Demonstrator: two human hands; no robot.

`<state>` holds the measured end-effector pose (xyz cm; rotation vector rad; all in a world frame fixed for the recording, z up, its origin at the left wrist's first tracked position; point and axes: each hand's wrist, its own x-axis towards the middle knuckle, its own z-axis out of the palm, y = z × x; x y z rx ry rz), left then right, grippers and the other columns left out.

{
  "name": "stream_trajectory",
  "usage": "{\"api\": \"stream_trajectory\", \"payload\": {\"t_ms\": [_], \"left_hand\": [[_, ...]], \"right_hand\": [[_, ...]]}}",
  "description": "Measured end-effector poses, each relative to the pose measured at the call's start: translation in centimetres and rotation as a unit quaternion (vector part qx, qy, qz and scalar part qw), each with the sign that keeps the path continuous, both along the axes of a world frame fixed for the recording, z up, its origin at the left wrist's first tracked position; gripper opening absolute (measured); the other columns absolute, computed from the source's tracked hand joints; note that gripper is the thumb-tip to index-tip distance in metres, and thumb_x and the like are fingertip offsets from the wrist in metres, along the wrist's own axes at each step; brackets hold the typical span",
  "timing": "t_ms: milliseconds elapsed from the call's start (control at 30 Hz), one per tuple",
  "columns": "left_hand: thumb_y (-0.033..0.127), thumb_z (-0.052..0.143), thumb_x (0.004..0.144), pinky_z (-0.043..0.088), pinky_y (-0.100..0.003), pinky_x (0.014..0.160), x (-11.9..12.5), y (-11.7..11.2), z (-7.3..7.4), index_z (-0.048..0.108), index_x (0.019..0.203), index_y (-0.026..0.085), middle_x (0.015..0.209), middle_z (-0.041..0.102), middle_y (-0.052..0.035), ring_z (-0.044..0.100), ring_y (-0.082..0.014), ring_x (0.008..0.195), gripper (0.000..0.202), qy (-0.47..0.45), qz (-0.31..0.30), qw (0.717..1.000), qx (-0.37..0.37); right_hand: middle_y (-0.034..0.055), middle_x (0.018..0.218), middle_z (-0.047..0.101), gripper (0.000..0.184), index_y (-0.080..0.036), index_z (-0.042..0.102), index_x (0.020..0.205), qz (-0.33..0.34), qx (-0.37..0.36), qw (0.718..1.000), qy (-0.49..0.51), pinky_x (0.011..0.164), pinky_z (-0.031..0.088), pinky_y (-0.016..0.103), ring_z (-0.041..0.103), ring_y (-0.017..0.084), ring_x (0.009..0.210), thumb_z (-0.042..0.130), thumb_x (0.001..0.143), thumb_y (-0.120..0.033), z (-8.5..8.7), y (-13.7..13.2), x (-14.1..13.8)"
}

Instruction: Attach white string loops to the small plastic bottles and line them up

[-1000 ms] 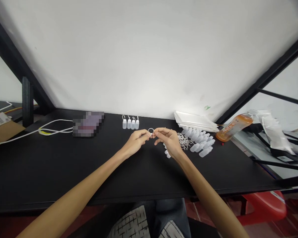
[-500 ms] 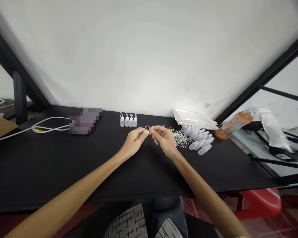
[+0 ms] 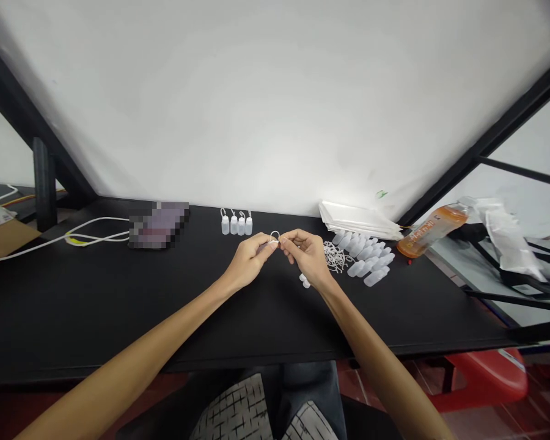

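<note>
white cord loop [image 3: 275,232] is pinched between the closed grips of left hand [image 3: 251,256] and right hand [image 3: 306,252], its arch pointed forward, long axis unclear; four bottles [image 3: 241,227] are set beyond, leftward.

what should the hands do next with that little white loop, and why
Probably press the ends of the loop together. The left hand and right hand pinch it from either side, with its arc showing above them. The ends are hidden, so they may already be joined. The four upright bottles each have a white strap on top, which suggests a similar fastening.
</note>
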<state>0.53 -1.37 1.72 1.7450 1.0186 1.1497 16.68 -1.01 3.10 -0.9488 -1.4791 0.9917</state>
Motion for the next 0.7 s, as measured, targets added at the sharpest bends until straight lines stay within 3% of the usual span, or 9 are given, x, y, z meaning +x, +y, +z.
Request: {"api": "stream_trajectory", "payload": {"t_ms": [233,467,600,700], "left_hand": [[0.041,0.047,0.093,0.039,-0.027,0.067,-0.6,0.3,0.7,0.064,0.083,0.015,0.078,0.056,-0.0019,0.05,-0.0136,0.071,0.033,0.071,-0.003,0.994,0.083],[0.048,0.054,0.088,0.041,-0.027,0.067,-1.1,0.7,0.2,0.066,0.098,0.015,0.084,0.063,-0.0027,0.054,-0.0154,0.073,0.037,0.133,-0.027,0.988,0.077],[0.056,0.052,0.086,0.046,-0.032,0.076,-1.4,1.1,-0.1,0.06,0.122,0.022,0.105,0.066,-0.0053,0.061,-0.0214,0.089,0.05,0.251,0.074,0.964,0.038],[0.054,0.048,0.089,0.048,-0.036,0.081,-1.7,1.6,-0.2,0.063,0.118,0.023,0.11,0.066,-0.0068,0.063,-0.0256,0.098,0.045,0.33,0.149,0.932,-0.024]], "right_hand": [[0.0011,0.063,0.06,0.032,-0.016,0.069,0.077,0.021,0.005,1.0,-0.021,0.04,0.036,0.022,0.048,0.01,0.049,0.072,0.075,-0.048,0.3,-0.1,0.4],[-0.0018,0.056,0.056,0.027,-0.017,0.066,0.083,0.017,0.048,0.996,-0.074,0.044,0.036,0.024,0.048,0.01,0.045,0.065,0.083,-0.043,-0.1,0.3,0.9],[-0.0015,0.057,0.057,0.025,-0.017,0.064,0.086,-0.026,0.08,0.987,-0.137,0.046,0.038,0.025,0.052,0.012,0.046,0.061,0.086,-0.041,-0.1,1.6,1.1],[0.0001,0.062,0.061,0.02,-0.018,0.064,0.087,-0.086,0.126,0.96,-0.236,0.054,0.042,0.026,0.057,0.014,0.051,0.055,0.089,-0.036,0.5,3.1,1.0]]}}
